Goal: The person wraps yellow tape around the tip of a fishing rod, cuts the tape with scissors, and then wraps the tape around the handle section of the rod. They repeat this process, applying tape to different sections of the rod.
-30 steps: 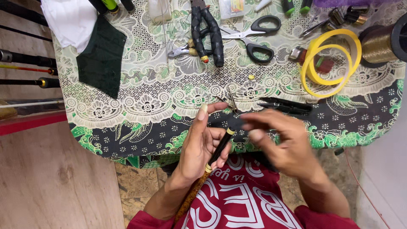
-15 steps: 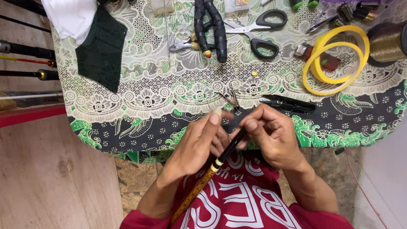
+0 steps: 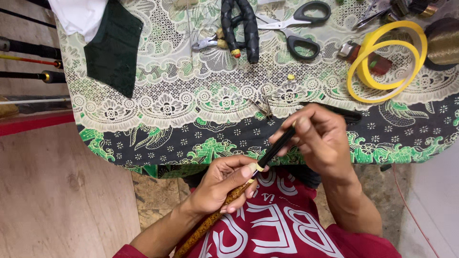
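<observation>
I hold a thin rod (image 3: 224,203) over my lap, below the table's near edge. Its lower part is mottled brown with a pale band, and its upper part (image 3: 276,148) is black. My left hand (image 3: 224,184) grips the brown part just below the band, thumb on the band. My right hand (image 3: 322,141) is closed around the black part at the table edge, with the rod's end hidden in its fingers.
On the lace-covered table (image 3: 158,110) lie black-handled scissors (image 3: 296,26), pliers (image 3: 239,28), two yellow tape rings (image 3: 387,59), a gold thread spool (image 3: 442,40), small metal tweezers (image 3: 265,102) and a dark green cloth (image 3: 112,48). Several rods (image 3: 28,62) lean at the left over the wooden floor.
My left hand has slid down the rod toward my lap. My right hand has moved up and right along the black part, so more black rod shows between the hands.
</observation>
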